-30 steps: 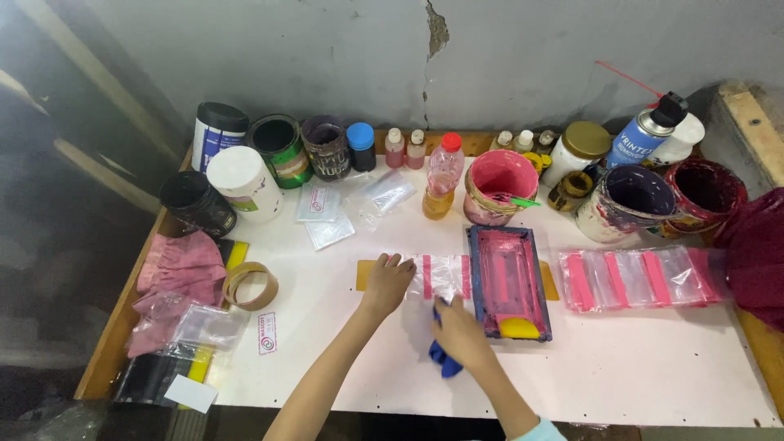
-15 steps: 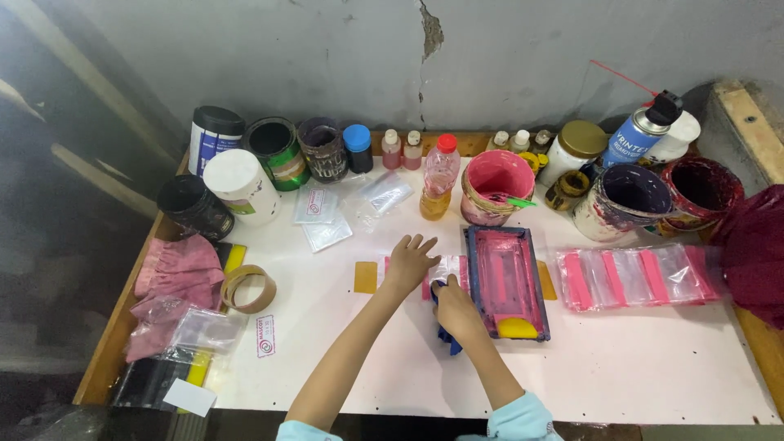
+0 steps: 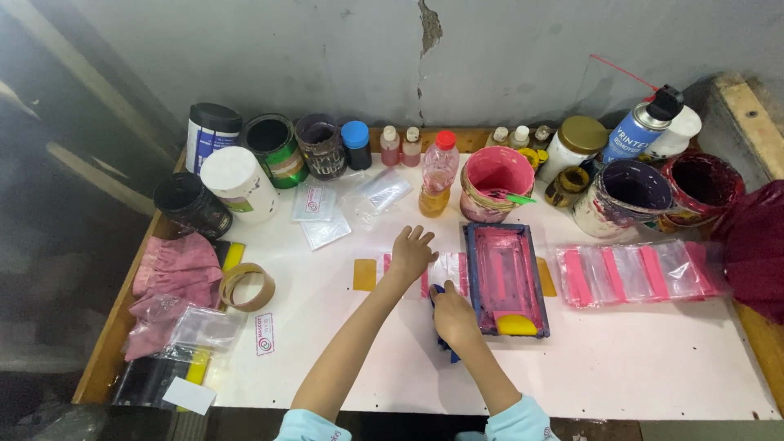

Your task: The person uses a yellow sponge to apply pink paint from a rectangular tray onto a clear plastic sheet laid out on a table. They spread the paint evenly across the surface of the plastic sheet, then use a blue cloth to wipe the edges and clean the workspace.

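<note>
Centrally on white worktop (image 3: 392, 359): left hand (image 3: 411, 251) spread flat on clear pink-striped bag (image 3: 445, 268); right hand (image 3: 452, 313) closed around blue tool (image 3: 447, 347), beside pink-stained frame (image 3: 505, 278). Far right, more striped bags (image 3: 637, 272).

Likely small print workshop: ink-stained paint tubs (image 3: 627, 193), spray can (image 3: 641, 129), screen frame (image 3: 505, 278)

One head-worn camera looks steeply down from above the table's (image 3: 637, 367) near edge, facing the cracked wall (image 3: 367, 57) behind its far edge.
</note>
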